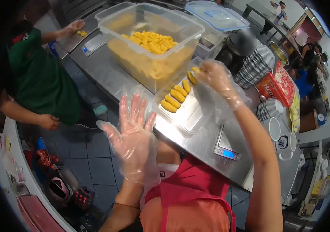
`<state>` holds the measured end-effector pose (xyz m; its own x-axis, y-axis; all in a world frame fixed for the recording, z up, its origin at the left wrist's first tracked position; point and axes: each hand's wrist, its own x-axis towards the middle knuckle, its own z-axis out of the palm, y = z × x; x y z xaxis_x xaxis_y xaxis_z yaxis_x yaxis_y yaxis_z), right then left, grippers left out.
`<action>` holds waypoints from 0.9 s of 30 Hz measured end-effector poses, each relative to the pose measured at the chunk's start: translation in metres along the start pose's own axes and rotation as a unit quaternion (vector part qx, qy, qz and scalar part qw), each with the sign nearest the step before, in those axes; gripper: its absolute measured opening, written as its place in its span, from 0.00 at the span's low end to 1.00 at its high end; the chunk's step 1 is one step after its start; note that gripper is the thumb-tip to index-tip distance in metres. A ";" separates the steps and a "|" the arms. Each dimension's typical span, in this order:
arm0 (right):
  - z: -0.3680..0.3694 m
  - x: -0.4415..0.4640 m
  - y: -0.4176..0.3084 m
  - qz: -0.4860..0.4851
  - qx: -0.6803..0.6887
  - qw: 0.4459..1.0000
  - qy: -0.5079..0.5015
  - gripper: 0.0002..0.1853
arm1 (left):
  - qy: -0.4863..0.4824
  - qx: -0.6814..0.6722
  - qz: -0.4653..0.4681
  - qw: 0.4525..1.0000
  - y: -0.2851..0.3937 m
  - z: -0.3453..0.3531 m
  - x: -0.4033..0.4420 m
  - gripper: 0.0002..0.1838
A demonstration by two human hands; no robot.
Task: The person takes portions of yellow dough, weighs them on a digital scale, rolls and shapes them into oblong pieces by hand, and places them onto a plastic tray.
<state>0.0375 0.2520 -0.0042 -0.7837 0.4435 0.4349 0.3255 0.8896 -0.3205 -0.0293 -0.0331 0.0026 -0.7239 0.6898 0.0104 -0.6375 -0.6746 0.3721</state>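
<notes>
My left hand (136,139), in a clear plastic glove, is raised palm up with its fingers spread and nothing in it. Gloved as well, my right hand (215,77) reaches over the far end of a clear plastic tray (190,127). Its fingers are closed on a yellow dough piece (196,70), partly hidden by the hand. Along the tray's left side lie several finger-shaped yellow dough rolls (178,94) in a row. Behind the tray stands a large clear tub (149,73) with crumbled yellow dough (153,41) inside.
A digital scale (228,145) lies right of the tray; another scale (93,44) is at the far left. Stacked fluted metal molds (255,63), a red box (275,89) and white mugs (273,129) crowd the right side. A co-worker in green (43,77) stands left.
</notes>
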 end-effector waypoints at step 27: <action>0.033 -0.013 -0.018 0.054 0.050 0.990 -0.123 0.12 | 0.008 0.062 -0.032 0.998 -0.004 -0.015 0.000 0.43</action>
<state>0.0242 0.2271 -0.0322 -0.8564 0.4845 0.1788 0.3707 0.8177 -0.4404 -0.0302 -0.0345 -0.0132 -0.6873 0.7257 -0.0322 -0.6462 -0.5905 0.4834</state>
